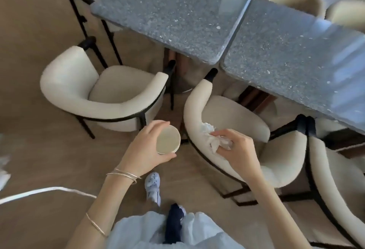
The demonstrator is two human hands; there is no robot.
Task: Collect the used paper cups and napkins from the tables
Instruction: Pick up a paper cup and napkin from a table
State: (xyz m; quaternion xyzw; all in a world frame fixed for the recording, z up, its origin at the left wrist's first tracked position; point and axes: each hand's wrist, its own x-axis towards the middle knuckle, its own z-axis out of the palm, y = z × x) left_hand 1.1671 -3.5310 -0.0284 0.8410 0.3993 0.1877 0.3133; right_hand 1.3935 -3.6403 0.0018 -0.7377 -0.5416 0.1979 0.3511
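Note:
My left hand grips a cream paper cup from the side, fingers over the far rim and thumb under the near rim. The cup's mouth faces up at me and looks empty. My right hand clutches a crumpled white napkin, whose loose ends stick out to the left above a chair's backrest. Both hands hover over the floor and chair, in front of the tables.
Two grey speckled tables stand side by side ahead. Cream upholstered chairs with black frames surround them: one at left, one under my right hand, one at right. A white cable runs across the wooden floor.

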